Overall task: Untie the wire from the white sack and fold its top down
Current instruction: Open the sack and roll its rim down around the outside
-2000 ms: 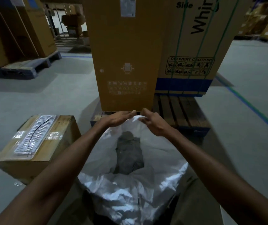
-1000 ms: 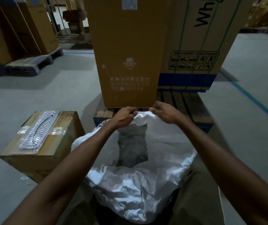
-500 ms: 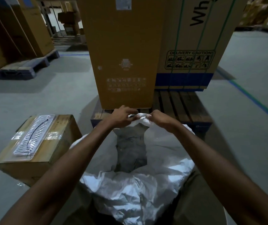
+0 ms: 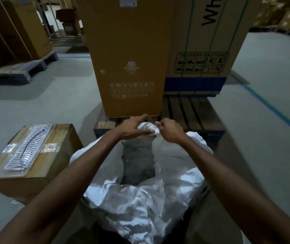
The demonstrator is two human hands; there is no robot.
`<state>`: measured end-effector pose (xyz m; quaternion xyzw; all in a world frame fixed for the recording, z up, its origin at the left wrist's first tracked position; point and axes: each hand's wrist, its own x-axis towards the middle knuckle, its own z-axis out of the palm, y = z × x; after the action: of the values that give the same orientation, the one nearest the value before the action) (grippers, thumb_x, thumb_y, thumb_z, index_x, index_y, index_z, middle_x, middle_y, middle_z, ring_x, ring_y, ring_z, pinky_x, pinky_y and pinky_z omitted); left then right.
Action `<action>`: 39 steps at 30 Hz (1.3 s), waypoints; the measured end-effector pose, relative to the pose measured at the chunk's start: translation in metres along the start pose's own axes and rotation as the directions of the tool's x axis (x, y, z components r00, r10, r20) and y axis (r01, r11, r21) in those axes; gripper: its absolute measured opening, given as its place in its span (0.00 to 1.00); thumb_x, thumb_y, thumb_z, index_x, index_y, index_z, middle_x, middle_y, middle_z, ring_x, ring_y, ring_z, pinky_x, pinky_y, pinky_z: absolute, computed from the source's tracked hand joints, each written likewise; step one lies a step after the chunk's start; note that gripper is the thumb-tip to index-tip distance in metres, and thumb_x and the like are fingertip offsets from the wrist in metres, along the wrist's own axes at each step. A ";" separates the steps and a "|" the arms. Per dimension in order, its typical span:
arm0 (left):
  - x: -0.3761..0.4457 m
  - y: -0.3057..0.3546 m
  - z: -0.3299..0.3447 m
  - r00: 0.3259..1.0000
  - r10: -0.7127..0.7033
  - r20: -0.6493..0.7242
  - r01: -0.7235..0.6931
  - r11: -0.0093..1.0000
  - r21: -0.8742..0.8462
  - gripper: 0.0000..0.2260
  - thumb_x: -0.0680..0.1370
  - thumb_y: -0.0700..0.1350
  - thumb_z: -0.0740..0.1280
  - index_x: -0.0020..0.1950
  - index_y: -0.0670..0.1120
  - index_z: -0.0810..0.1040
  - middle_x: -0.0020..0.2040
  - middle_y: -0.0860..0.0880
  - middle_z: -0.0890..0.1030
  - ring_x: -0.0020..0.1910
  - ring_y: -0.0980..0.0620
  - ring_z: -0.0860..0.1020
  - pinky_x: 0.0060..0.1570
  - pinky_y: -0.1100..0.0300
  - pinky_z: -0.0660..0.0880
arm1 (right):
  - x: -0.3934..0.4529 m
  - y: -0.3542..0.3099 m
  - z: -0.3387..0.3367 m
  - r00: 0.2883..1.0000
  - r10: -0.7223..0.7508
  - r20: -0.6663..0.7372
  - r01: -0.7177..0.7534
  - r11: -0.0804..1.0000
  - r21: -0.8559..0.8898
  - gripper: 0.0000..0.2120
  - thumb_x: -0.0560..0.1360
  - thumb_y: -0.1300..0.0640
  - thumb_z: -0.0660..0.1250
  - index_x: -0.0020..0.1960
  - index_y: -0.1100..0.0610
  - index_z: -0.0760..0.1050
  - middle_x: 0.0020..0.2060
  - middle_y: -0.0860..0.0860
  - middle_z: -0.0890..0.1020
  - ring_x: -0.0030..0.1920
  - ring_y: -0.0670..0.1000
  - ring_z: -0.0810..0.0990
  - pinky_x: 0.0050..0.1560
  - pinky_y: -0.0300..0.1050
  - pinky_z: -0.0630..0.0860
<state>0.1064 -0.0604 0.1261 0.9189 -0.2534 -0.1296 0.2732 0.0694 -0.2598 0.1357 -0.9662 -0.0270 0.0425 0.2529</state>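
The white sack [image 4: 140, 199] stands open on the floor right in front of me, its crumpled mouth spread wide and dark grey material [image 4: 138, 162] visible inside. My left hand [image 4: 133, 128] and my right hand [image 4: 171, 132] meet at the sack's far rim [image 4: 146, 127], both pinching the bunched white fabric there. No wire shows in either hand or on the sack.
A small cardboard box [image 4: 29, 155] with a white wavy panel and a black cord on top sits to my left. A wooden pallet [image 4: 184, 111] ahead carries tall cardboard cartons [image 4: 128, 55]. More pallets and boxes [image 4: 15, 50] stand at far left. Grey floor lies around.
My hands have stayed on the far rim, coming closer together and gathering the fabric into a tighter bunch. The sack's far edge has rolled slightly.
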 end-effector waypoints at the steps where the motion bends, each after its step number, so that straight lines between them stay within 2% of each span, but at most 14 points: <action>1: 0.000 -0.003 0.007 0.996 0.088 -0.035 -0.080 0.982 0.171 0.22 0.81 0.63 0.63 0.71 0.56 0.71 0.68 0.50 0.73 0.63 0.50 0.72 0.64 0.49 0.70 | 0.005 0.001 -0.006 0.989 0.061 0.132 -0.084 0.981 0.175 0.18 0.86 0.48 0.57 0.49 0.60 0.77 0.38 0.54 0.77 0.35 0.53 0.75 0.39 0.52 0.71; 3: 0.003 -0.009 0.017 0.975 0.195 -0.110 -0.167 0.960 0.224 0.16 0.83 0.53 0.63 0.69 0.51 0.74 0.64 0.47 0.75 0.59 0.50 0.72 0.60 0.52 0.72 | 0.010 0.002 -0.016 0.949 0.068 0.307 -0.184 0.912 0.367 0.20 0.87 0.47 0.56 0.55 0.62 0.78 0.43 0.57 0.76 0.38 0.50 0.73 0.43 0.48 0.70; 5: 0.003 -0.006 0.019 0.972 0.144 -0.188 -0.144 0.990 0.013 0.13 0.82 0.46 0.61 0.63 0.47 0.79 0.56 0.46 0.81 0.51 0.48 0.77 0.53 0.50 0.78 | 0.010 -0.002 -0.020 0.957 0.024 0.288 -0.139 0.911 0.388 0.27 0.86 0.42 0.53 0.63 0.63 0.78 0.45 0.61 0.79 0.38 0.50 0.75 0.42 0.47 0.73; 8: 0.008 -0.005 0.012 0.966 -0.099 -0.238 0.074 0.991 -0.109 0.17 0.77 0.50 0.57 0.47 0.43 0.83 0.44 0.44 0.83 0.41 0.43 0.78 0.45 0.47 0.77 | 0.000 -0.009 -0.014 0.998 -0.041 0.037 0.044 0.996 -0.078 0.28 0.84 0.35 0.51 0.55 0.58 0.75 0.42 0.56 0.78 0.40 0.55 0.78 0.42 0.52 0.76; 11: 0.017 -0.009 0.005 0.939 -0.239 -0.246 0.175 0.950 -0.258 0.18 0.73 0.51 0.57 0.36 0.38 0.77 0.36 0.39 0.77 0.36 0.44 0.72 0.40 0.48 0.71 | -0.011 -0.005 0.000 0.969 -0.154 -0.192 0.055 0.896 -0.441 0.18 0.85 0.39 0.50 0.49 0.52 0.67 0.39 0.50 0.73 0.38 0.55 0.71 0.40 0.49 0.66; 15: 0.013 0.000 0.005 0.997 -0.029 -0.070 0.020 0.991 -0.130 0.22 0.82 0.60 0.59 0.70 0.49 0.72 0.64 0.48 0.74 0.58 0.49 0.73 0.57 0.49 0.72 | -0.002 0.001 -0.009 0.989 0.062 -0.134 -0.054 0.997 0.060 0.24 0.85 0.39 0.53 0.43 0.55 0.73 0.35 0.51 0.74 0.34 0.51 0.73 0.38 0.48 0.69; 19: 0.012 0.008 0.015 0.978 0.151 -0.145 -0.171 0.976 -0.138 0.17 0.82 0.56 0.60 0.65 0.48 0.77 0.60 0.47 0.79 0.55 0.49 0.78 0.55 0.49 0.78 | -0.001 0.005 -0.033 0.945 0.117 0.306 -0.271 0.803 0.531 0.27 0.84 0.37 0.54 0.69 0.57 0.75 0.59 0.57 0.79 0.54 0.55 0.76 0.59 0.52 0.75; 23: 0.025 0.011 0.009 0.982 -0.080 -0.173 0.067 0.995 -0.081 0.25 0.78 0.60 0.57 0.57 0.45 0.85 0.50 0.47 0.84 0.47 0.49 0.80 0.49 0.52 0.77 | -0.008 0.008 -0.026 0.987 0.053 0.154 -0.081 0.980 0.180 0.31 0.82 0.32 0.50 0.57 0.57 0.77 0.37 0.50 0.76 0.35 0.47 0.73 0.36 0.42 0.71; 26: 0.033 0.005 0.000 0.958 -0.203 -0.202 0.167 0.969 -0.180 0.24 0.82 0.59 0.59 0.41 0.40 0.80 0.36 0.46 0.76 0.35 0.50 0.73 0.42 0.54 0.70 | -0.018 0.021 -0.010 0.990 -0.092 -0.107 0.058 0.956 -0.288 0.25 0.82 0.33 0.51 0.50 0.53 0.73 0.38 0.48 0.76 0.37 0.49 0.76 0.37 0.47 0.72; 28: 0.032 0.009 -0.006 0.978 -0.172 -0.118 0.135 0.954 -0.267 0.22 0.84 0.60 0.58 0.53 0.43 0.79 0.48 0.46 0.79 0.44 0.50 0.75 0.50 0.53 0.71 | -0.018 0.030 -0.006 0.984 -0.064 -0.169 0.025 0.974 -0.224 0.22 0.85 0.39 0.54 0.50 0.54 0.76 0.36 0.50 0.78 0.34 0.50 0.77 0.36 0.49 0.74; 30: 0.031 0.014 -0.007 0.998 -0.033 -0.063 0.027 0.996 -0.085 0.25 0.81 0.67 0.57 0.69 0.53 0.72 0.66 0.49 0.73 0.62 0.50 0.71 0.61 0.48 0.68 | -0.014 0.032 -0.012 0.996 0.028 -0.085 -0.018 0.993 0.117 0.23 0.85 0.42 0.56 0.44 0.57 0.77 0.32 0.50 0.76 0.29 0.49 0.73 0.32 0.48 0.70; 33: 0.031 0.022 0.002 0.970 0.240 -0.050 -0.230 0.962 0.149 0.22 0.82 0.63 0.58 0.71 0.53 0.74 0.68 0.49 0.73 0.63 0.50 0.71 0.63 0.49 0.70 | -0.017 0.026 -0.032 0.992 0.036 0.123 -0.093 0.863 0.496 0.25 0.86 0.42 0.55 0.40 0.56 0.77 0.26 0.48 0.74 0.25 0.44 0.69 0.30 0.40 0.66; 36: 0.033 0.035 0.007 0.968 0.244 -0.059 -0.238 0.967 0.093 0.17 0.84 0.51 0.58 0.64 0.44 0.79 0.58 0.44 0.78 0.53 0.45 0.76 0.55 0.42 0.75 | -0.021 0.025 -0.039 0.966 0.076 0.249 -0.209 0.798 0.565 0.26 0.85 0.38 0.54 0.45 0.53 0.81 0.33 0.49 0.83 0.33 0.46 0.80 0.36 0.39 0.73; 39: 0.035 0.043 0.010 0.994 0.107 -0.036 -0.106 0.994 0.035 0.16 0.84 0.46 0.59 0.64 0.41 0.82 0.61 0.41 0.81 0.55 0.42 0.78 0.54 0.47 0.77 | -0.025 0.022 -0.025 0.992 0.086 0.089 -0.113 0.927 0.358 0.28 0.83 0.33 0.52 0.46 0.55 0.78 0.33 0.50 0.77 0.31 0.47 0.73 0.33 0.41 0.70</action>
<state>0.1150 -0.1141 0.1392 0.9107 -0.2990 -0.0933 0.2691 0.0473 -0.2926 0.1484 -0.9011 0.0213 0.0940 0.4228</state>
